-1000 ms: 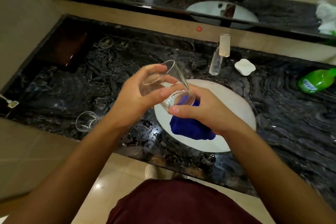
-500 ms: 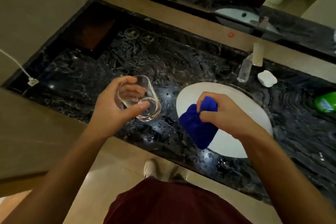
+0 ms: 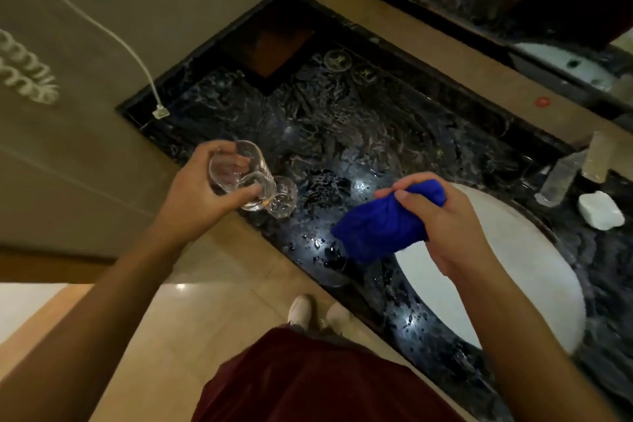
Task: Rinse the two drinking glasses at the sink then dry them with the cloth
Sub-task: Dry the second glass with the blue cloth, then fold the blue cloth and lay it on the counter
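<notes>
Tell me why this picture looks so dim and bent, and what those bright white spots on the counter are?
Head view: the light is low and warm; the wide lens bends the counter edge. The white spots are lamp glare on wet stone. The glass in the left hand is slightly smeared; the blue cloth in the right hand reads clearly.

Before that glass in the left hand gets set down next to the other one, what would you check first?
1. Left hand grips the held glass firmly: ok.
2. Second glass stands upright on the marble counter: ok.
3. Held glass clear of the second glass: cannot tell, they overlap in this view.
4. Landing spot dry: not ok, droplets glint on the counter.
5. Blue cloth held by the right hand, out of the way: ok.
6. Held glass fully dry: cannot tell.
</notes>
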{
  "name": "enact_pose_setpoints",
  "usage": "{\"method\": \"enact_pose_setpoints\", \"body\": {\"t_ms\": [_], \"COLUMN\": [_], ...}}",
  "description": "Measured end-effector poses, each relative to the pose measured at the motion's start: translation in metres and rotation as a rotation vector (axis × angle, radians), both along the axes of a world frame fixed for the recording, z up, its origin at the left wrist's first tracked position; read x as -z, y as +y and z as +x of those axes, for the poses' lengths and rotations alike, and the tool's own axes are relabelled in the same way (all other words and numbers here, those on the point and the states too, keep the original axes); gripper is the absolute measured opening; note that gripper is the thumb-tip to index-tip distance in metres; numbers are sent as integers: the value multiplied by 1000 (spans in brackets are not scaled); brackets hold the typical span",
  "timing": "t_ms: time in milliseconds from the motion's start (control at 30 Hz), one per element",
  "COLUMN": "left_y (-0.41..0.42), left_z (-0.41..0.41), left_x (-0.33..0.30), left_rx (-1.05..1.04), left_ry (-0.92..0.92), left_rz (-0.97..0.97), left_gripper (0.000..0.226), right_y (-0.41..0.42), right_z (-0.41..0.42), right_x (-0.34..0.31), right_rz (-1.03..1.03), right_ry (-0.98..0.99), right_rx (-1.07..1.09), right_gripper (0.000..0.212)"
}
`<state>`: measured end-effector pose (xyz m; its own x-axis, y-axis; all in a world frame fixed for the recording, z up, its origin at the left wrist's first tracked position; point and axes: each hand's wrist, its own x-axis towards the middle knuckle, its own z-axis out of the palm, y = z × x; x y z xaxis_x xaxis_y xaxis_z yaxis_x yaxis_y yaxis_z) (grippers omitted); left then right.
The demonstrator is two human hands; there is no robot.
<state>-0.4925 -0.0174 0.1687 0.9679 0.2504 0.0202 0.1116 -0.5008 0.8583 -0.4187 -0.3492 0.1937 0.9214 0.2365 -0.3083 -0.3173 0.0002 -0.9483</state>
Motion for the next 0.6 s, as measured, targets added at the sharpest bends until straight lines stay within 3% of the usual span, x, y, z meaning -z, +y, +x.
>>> {"method": "enact_pose_setpoints", "body": {"t_ms": [167,367,600], "left_y": [41,52,60], "left_z": [19,43,51], "left_x": [45,100,143], "left_rx": [-66,-35,-9], "left_ry": [99,228,251], "left_rz": [62,92,137], "left_gripper": [83,83,80], "right_y": [26,44,57], "right_z": [13,22,28], "right_x": [-4,2,10], "right_rz": [95,87,18], "right_ry": [44,68,88], "right_rx": [18,75,141], "right_gripper": [15,17,16]}}
